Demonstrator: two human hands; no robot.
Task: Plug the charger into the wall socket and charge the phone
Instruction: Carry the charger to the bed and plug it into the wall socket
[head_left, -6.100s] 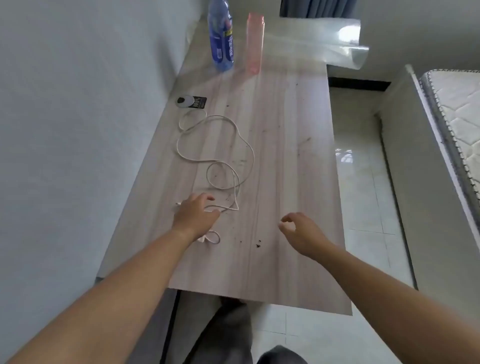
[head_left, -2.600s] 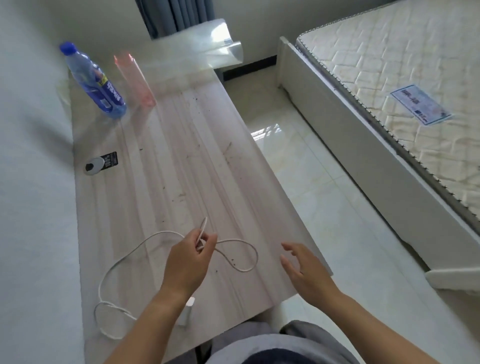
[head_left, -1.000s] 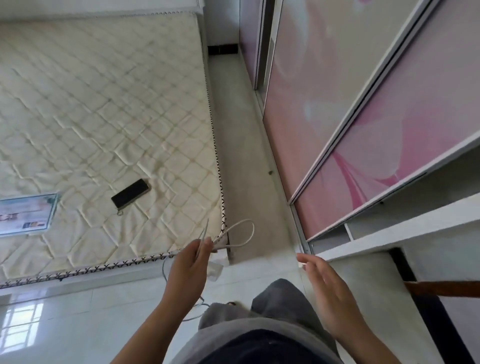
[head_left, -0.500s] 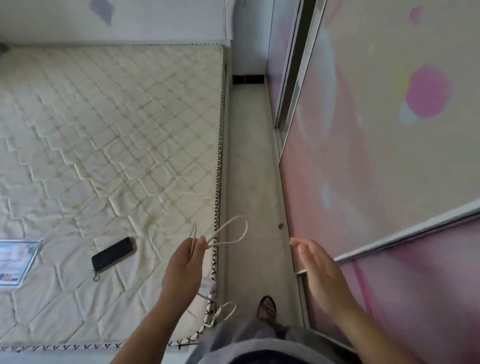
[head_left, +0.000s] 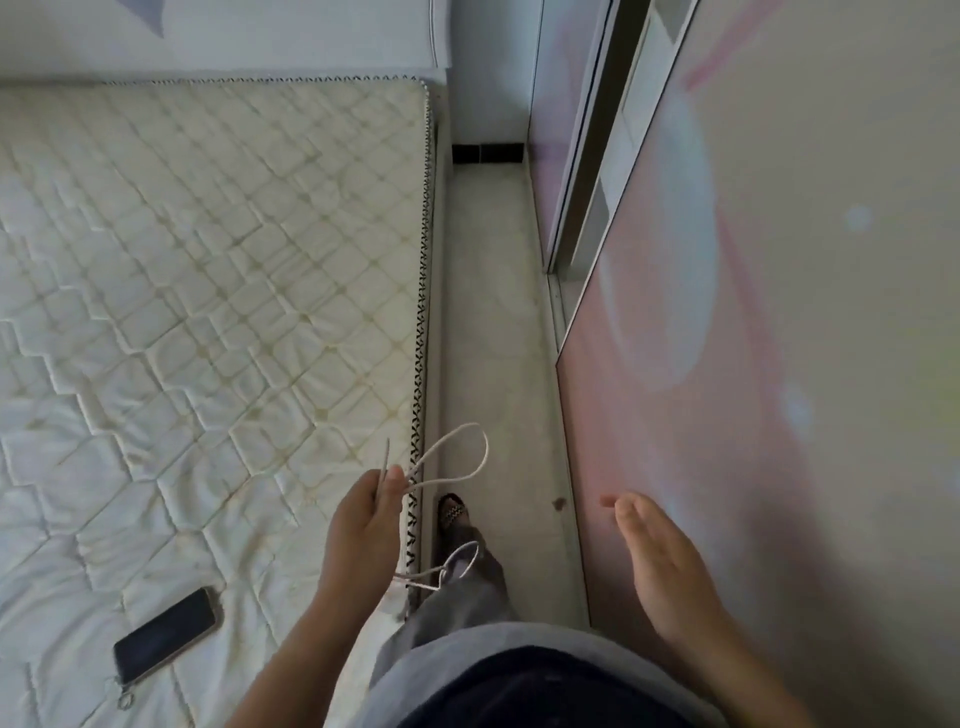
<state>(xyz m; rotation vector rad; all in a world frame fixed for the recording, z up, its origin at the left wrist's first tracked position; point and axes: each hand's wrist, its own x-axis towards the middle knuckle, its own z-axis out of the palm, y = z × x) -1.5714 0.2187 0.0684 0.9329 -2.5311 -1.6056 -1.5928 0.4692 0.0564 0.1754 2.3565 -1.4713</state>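
My left hand (head_left: 363, 525) is shut on the white charger cable (head_left: 470, 470), pinched between thumb and fingers. One loop sticks up to the right of the hand, a short end points upward, and more cable hangs below near my trouser leg. The charger's plug block is hidden. A dark phone (head_left: 163, 642) lies face up on the bare quilted mattress (head_left: 208, 291) at the lower left, well left of my left hand. My right hand (head_left: 660, 566) is open with fingers together, held next to the pink wardrobe door. No wall socket is in view.
A narrow strip of pale floor (head_left: 493, 312) runs between the mattress edge and the sliding wardrobe doors (head_left: 753, 312) on the right. My sandalled foot (head_left: 453, 514) stands on that strip. A white wall and a headboard (head_left: 260, 36) close off the far end.
I have carried the cable from the desk, turned and walked into the gap beside the bed. Over the last second the phone has slid lower and left in view.
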